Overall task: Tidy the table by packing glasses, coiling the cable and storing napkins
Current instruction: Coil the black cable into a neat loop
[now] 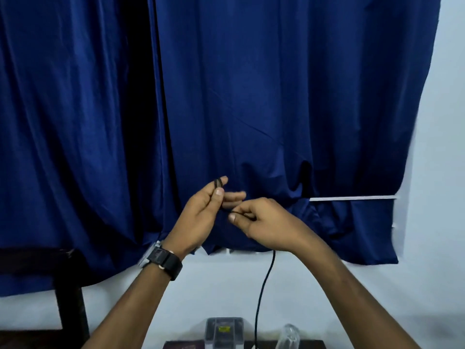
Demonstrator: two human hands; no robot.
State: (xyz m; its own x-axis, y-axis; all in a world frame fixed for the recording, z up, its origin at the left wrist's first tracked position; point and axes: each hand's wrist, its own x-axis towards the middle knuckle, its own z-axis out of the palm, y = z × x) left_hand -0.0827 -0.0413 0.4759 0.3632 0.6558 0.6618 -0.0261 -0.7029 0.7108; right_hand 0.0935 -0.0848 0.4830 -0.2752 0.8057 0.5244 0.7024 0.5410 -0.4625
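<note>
Both hands are raised in front of a deep blue curtain, working the black cable between them. The left hand is turned palm toward the camera, and a few turns of the cable are wrapped round its raised forefinger, with the thumb pressed against that finger just below the loops, so this hand is grasping the coiled part. The other fingers of that hand lie loosely extended behind. The right hand sits just beside it, slightly lower, with the fingers curled in and the thumb and forefinger pinching the cable near the left palm; it too is grasping the cable. The short stretch running between the two hands is dark against the curtain and hard to trace. From under the right wrist the free length of the cable hangs down in a gentle curve in front of the pale wall and reaches the dark counter at the bottom edge of the view. A black wristwatch is strapped on the left wrist. On the counter, just left of where the cable comes down, stands a clear box with a small yellow label, and to the right of the cable a clear rounded object that is too blurred to identify. At the far left a dark wooden frame stands against the curtain.
</note>
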